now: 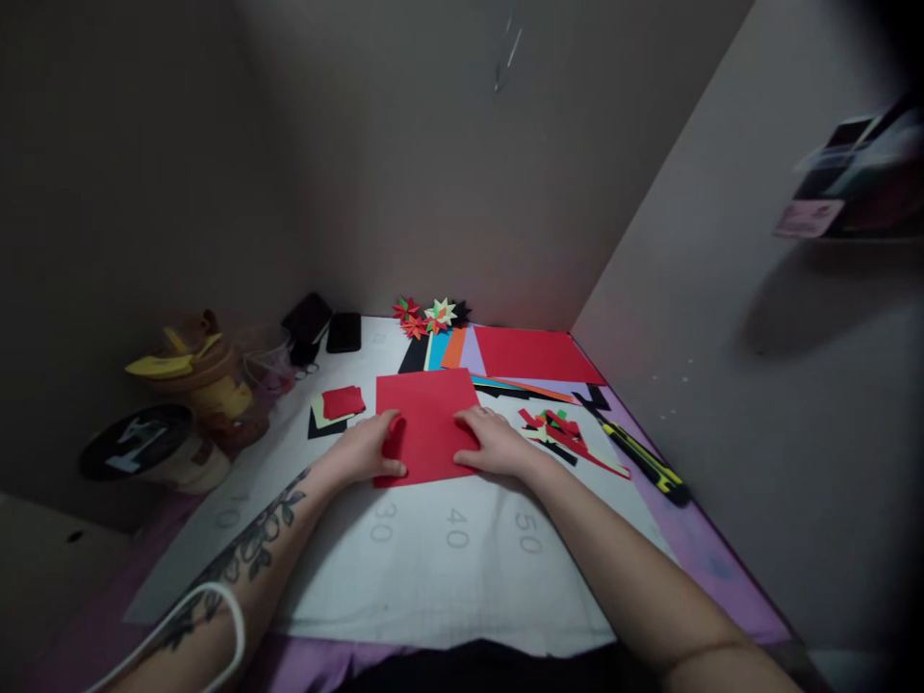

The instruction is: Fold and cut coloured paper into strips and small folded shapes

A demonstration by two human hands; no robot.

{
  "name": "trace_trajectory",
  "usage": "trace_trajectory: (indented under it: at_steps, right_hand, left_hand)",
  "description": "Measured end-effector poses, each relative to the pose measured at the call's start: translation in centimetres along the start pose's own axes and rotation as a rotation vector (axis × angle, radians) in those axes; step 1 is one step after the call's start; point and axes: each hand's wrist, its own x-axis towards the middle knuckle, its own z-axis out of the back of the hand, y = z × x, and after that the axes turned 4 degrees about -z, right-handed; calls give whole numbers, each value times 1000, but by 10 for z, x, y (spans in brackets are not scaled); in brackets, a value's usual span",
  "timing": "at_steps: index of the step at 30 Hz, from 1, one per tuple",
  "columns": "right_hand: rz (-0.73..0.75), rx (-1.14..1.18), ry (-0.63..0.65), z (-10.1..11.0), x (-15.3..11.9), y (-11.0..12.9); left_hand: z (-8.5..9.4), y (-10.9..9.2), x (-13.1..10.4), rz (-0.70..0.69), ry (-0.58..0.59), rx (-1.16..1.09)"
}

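Red paper (427,443), one flat square sheet, lies between the two hands of the person I am watching. The left hand (367,449) touches its left side and the right hand (497,443) touches its right side. Both hands are loosely wide, with the thumb apart from the curved fingers, and neither one grips the sheet. On the right hand I can see a ring (485,411).

Just beside the left hand there is a small pile of paper squares (344,401), where red lies over pale yellow and black. To the right of the right hand are scattered paper scraps (570,438), mostly red, and beyond them a yellow and black cutter (646,462) lies at a slant.

Behind the square, sheets of several colours (451,348) overlap, and next to them is a larger red sheet (538,354). Folded paper stars (433,315) sit at the back, near the wall. Farther left I notice a black phone (345,333) and a pot (198,371) with yellow things in it, which are too blurred to name. Under the papers is a white cover (433,587) with printed numbers.
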Motion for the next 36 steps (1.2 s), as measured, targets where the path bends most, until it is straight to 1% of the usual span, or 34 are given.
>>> trace_trajectory:
  at_steps: [3, 6, 8, 10, 14, 16, 18, 20, 22, 24, 26, 27, 28, 31, 32, 33, 34, 35, 36]
  right_hand:
    - [-42, -39, 67, 6, 10, 1]
    - [-12, -64, 102, 11, 15, 0]
    - [24, -60, 112, 12, 15, -1]
    - [20, -21, 132, 13, 11, 0]
    - [-58, 80, 202, 15, 0, 4]
    - [-50, 95, 257, 16, -2, 5]
    - [-33, 78, 288, 14, 1, 4]
    - [-26, 45, 250, 12, 8, 2]
    - [-19, 5, 153, 10, 19, -1]
    - [-9, -36, 68, 10, 30, -4]
    - [-15, -65, 18, 13, 37, -5]
    - [-15, -64, 28, 16, 37, -5]
    - [-11, -50, 65, 19, 36, -4]
    - [14, 45, 288, 29, 23, -3]
    - [19, 77, 355, 31, 18, -4]
    - [14, 107, 385, 33, 15, -5]
    - [-6, 136, 361, 33, 13, -8]
    - [-50, 163, 276, 32, 13, -11]
    - [-117, 188, 141, 30, 16, -15]
  left_hand:
    - [6, 8, 6, 20, 97, -43]
    - [10, 10, 10, -64, 88, 4]
    - [11, 8, 10, -145, 68, 30]
    - [10, 6, 9, -194, 83, 23]
    - [7, 5, 3, -167, 119, -54]
    - [4, 6, 2, -146, 117, -87]
    - [2, 7, 2, -154, 85, -99]
    - [1, 9, 7, -160, 23, -103]
    - [2, 12, 15, -130, -24, -125]
    - [7, 15, 22, -38, -64, -182]
    - [14, 16, 27, 50, -93, -256]
    - [18, 17, 27, 73, -76, -290]
    - [22, 17, 26, 72, -24, -319]
    - [29, 16, 16, -16, 213, -333]
    - [30, 15, 12, -42, 258, -310]
    - [30, 14, 9, -61, 272, -282]
    - [29, 12, 6, -73, 264, -254]
    - [28, 10, 3, -79, 252, -232]
    - [28, 8, 1, -80, 248, -218]
